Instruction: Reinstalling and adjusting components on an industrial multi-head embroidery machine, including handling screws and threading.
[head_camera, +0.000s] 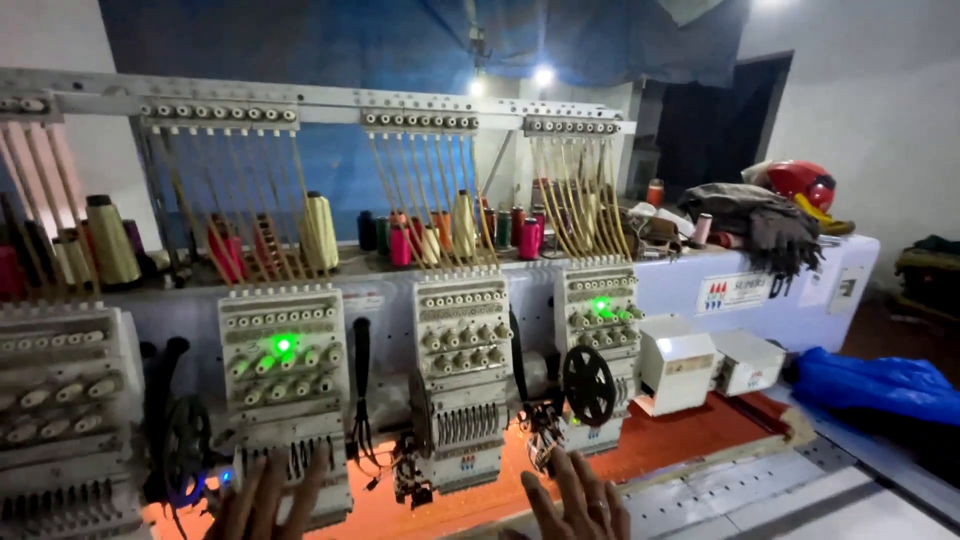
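- Dim workshop walls, white plaster at the sides and a blue painted panel behind, frame a long multi-head embroidery machine (780, 290) with a pale metal body.
- Orange-red cloth (690, 435), flat and taut, lies under the sewing heads and glows where the work lights strike it.
- Four boxy cream sewing heads stand in a row, each studded with round tension knobs; the second head (285, 385) and the fourth head (600, 340) each show a small green lamp.
- Between them stands the third head (462, 375), with a comb of metal needle bars low on its front.
- A black spoked wheel (589, 385) sits just beside the fourth head.
- Cone-shaped thread spools in cream, pink, red and dark green (440, 235) line the shelf above, with slanting thin rods rising to a grey metal rail.
- A glossy red helmet (800, 182) rests on a heap of rumpled grey-brown cloth (760, 222) on the machine's right end.
- A crinkled blue plastic sheet (875, 385) lies at far right.
- The left hand (265, 505) is raised at the bottom edge, fingers spread and holding nothing, in front of the base of the second head; whether it touches is unclear.
- The right hand (582, 505) is likewise open with splayed fingers, empty, over the orange-red cloth below the black wheel.
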